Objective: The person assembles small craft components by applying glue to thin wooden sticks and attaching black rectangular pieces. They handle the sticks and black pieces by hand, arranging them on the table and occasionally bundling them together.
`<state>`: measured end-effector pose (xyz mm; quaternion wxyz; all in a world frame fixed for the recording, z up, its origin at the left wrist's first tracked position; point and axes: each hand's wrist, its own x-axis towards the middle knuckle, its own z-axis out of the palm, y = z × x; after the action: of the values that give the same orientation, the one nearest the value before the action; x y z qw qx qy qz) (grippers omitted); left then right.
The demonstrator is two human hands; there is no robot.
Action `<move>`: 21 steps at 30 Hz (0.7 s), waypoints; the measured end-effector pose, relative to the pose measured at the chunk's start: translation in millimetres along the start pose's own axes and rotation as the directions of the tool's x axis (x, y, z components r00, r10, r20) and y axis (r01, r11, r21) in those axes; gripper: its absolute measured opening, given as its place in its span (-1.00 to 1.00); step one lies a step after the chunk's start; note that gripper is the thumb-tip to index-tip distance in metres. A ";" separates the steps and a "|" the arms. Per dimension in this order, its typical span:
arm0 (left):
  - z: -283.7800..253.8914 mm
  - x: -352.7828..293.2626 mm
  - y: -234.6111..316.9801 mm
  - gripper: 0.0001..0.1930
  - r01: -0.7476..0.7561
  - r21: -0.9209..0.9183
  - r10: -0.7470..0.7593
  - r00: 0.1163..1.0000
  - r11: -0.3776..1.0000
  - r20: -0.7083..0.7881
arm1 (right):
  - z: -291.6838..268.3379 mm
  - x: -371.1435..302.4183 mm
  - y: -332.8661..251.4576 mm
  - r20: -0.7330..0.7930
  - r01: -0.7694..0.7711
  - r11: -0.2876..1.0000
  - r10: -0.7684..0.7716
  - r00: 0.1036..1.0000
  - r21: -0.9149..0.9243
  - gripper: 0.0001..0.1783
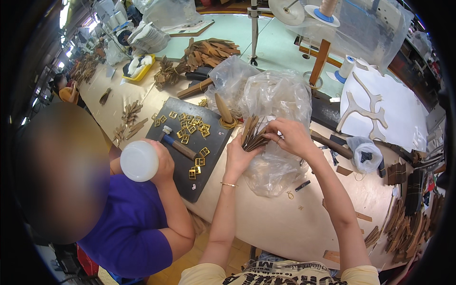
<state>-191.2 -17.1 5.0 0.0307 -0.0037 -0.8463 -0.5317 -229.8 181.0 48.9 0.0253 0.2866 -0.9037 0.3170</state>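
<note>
My left hand (241, 156) is wrapped round the lower end of a fanned bundle of brown leather strips (251, 132). From the right, my right hand (290, 137) has its fingertips pinched on the strips at the bundle's edge. Just behind both hands lies a crumpled clear plastic bag (278, 92). A pointed wooden tool (223, 108) stands left of the bundle, with rubber bands (228, 124) about its base. Gold buckles (191, 124) and a hammer (179, 146) rest on a dark board (209, 166) to the left.
At my left, a person in a purple shirt (128, 223) holds a whitish round container (139, 161). More leather strips (209, 52) are heaped at the back, and others (403, 228) at the right. A white sheet (403, 111) carries cut pieces. Thread spools (344, 69) stand behind.
</note>
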 end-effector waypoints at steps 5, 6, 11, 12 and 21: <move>-1.0 -0.1 -1.2 -0.50 0.009 0.003 -0.009 1.000 1.000 0.004 | -6.3 2.2 3.6 0.084 -0.144 0.944 0.124 0.989 0.296 -0.80; -1.4 -0.2 -1.8 -0.51 0.006 -0.004 -0.006 1.000 1.000 0.004 | -6.9 2.9 5.6 0.127 -0.221 0.895 0.186 0.974 0.386 -0.80; -2.3 0.2 -3.3 -0.52 -0.002 -0.044 0.002 1.000 0.999 0.007 | -2.0 5.5 8.3 -0.303 -0.115 0.992 0.126 0.945 0.054 -0.82; -2.1 0.5 -3.1 -0.52 0.004 -0.037 -0.004 1.000 0.999 0.012 | 0.5 4.8 6.1 -0.313 -0.059 0.998 0.063 0.948 0.021 -0.81; -2.2 -0.2 -0.4 -0.55 0.038 0.012 -0.039 0.996 0.999 0.081 | 18.4 6.5 -13.8 -0.172 0.094 0.993 -0.104 0.980 -0.066 -0.67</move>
<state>-191.0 -19.2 5.6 -0.0140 -0.0090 -0.8497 -0.5270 -225.3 158.1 43.4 0.1285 0.3014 -0.8914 0.3132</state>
